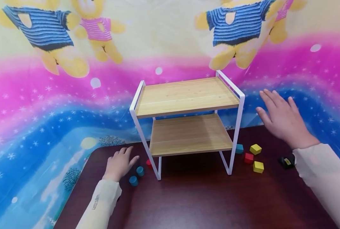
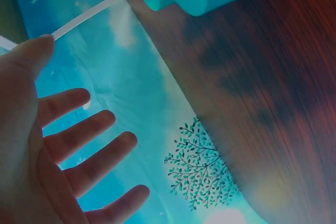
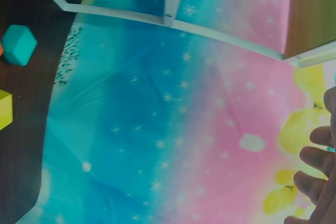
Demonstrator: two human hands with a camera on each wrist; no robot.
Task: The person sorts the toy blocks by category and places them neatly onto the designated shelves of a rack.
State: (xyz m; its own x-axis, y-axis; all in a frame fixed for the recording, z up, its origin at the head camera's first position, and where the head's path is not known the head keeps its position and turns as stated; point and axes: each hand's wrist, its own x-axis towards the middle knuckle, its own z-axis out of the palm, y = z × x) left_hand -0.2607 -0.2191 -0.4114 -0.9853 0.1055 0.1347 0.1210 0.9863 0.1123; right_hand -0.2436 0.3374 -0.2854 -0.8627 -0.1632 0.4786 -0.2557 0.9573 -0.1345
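A two-tier wooden shelf (image 1: 187, 95) with a white metal frame stands on the dark table. To its left, my left hand (image 1: 119, 163) hovers with fingers spread and holds nothing. Two blue cylinders (image 1: 133, 181) sit close by that hand, and a red piece (image 1: 149, 163) shows partly behind the frame's left leg. My right hand (image 1: 284, 121) is raised to the right of the shelf, fingers extended, apart from the frame. Below and left of it lie a blue block (image 1: 239, 149), a red cube (image 1: 248, 158) and two yellow cubes (image 1: 258, 167).
A small black object (image 1: 286, 162) with a yellowish part lies beside the right sleeve. Behind the table (image 1: 204, 200) hangs a colourful backdrop cloth (image 1: 173, 38) printed with bears and snowflakes. The table's left edge (image 1: 78, 183) runs beside the left arm.
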